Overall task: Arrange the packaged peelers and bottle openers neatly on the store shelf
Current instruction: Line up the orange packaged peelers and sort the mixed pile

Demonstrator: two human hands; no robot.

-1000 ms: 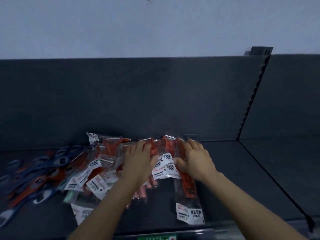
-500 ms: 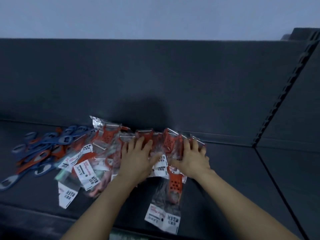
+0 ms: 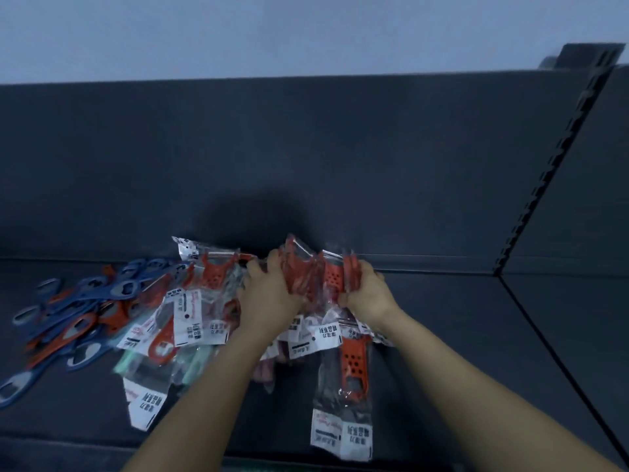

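Packaged peelers point(image 3: 332, 278) between left hand point(image 3: 269, 296) and right hand point(image 3: 367, 291), on shelf point(image 3: 476, 335)

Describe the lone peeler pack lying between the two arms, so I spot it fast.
On the dark shelf, look just below the right hand. One clear pack with an orange peeler lies there, pointing at the front edge. Unlike the heaped packs to its left, it sticks out alone, white label nearest you.
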